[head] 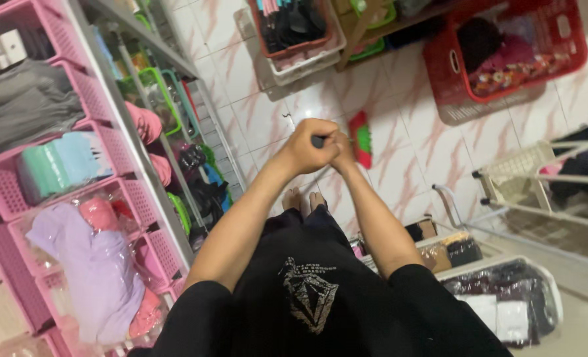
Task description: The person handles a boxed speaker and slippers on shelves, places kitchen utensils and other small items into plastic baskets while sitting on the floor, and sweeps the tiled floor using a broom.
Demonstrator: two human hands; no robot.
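Note:
Both of my hands grip the dark handle [318, 140] of a broom out in front of me. My left hand [310, 149] is wrapped around the handle in a fist. My right hand [344, 155] closes on it just behind and to the right, partly hidden by the left. The broom's red and green head [360, 137] rests on the tiled floor [267, 112] just beyond my hands. My bare feet [304, 198] show below my hands.
A shelf of pink baskets [118, 155] with folded and bagged clothes runs along the left. A red basket [505, 56] of garments stands at the back right. A white rack [538, 175] and a white tub [548, 284] of packed clothes are on the right.

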